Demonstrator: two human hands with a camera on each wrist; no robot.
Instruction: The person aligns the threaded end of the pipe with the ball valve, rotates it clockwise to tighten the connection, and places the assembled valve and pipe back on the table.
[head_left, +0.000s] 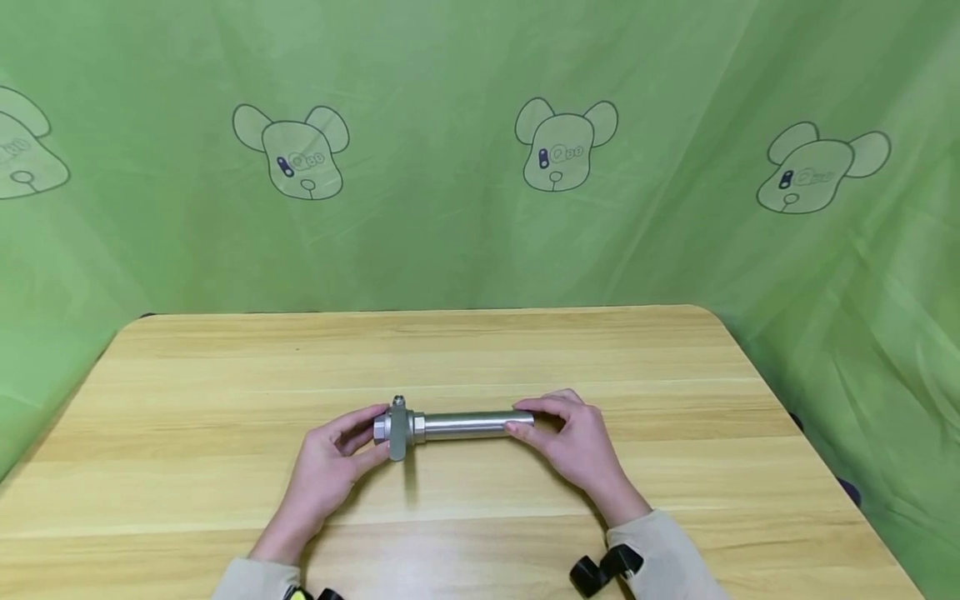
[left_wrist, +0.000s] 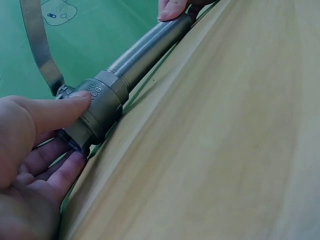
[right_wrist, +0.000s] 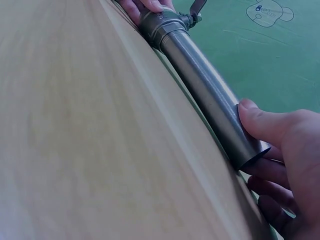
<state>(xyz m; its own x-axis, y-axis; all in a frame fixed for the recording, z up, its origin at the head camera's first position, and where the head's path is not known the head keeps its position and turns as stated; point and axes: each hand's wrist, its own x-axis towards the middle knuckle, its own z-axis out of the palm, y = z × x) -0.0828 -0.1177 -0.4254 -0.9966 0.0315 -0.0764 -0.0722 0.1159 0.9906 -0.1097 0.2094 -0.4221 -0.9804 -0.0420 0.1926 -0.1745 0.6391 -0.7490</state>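
A steel ball valve (left_wrist: pixel 105 102) and a straight metal pipe (head_left: pixel 468 425) lie end to end in one line, joined at a hex collar (head_left: pixel 419 427). The valve's flat lever handle (head_left: pixel 398 432) points toward the person in the head view. My left hand (head_left: pixel 326 467) holds the valve at its outer end, thumb on the lettered body and fingers beneath the open port. At the other end, my right hand (head_left: pixel 581 442) pinches the pipe between thumb (right_wrist: pixel 260 120) and fingers. The pipe's open mouth shows in the right wrist view.
Both hands are over a light wood-grain table (head_left: pixel 465 358) with rounded far corners. Green cloth (head_left: pixel 442 225) printed with bear heads hangs behind and beside it. Black straps with fittings (head_left: pixel 603 571) sit on the wrists over pale sleeves (head_left: pixel 667 550).
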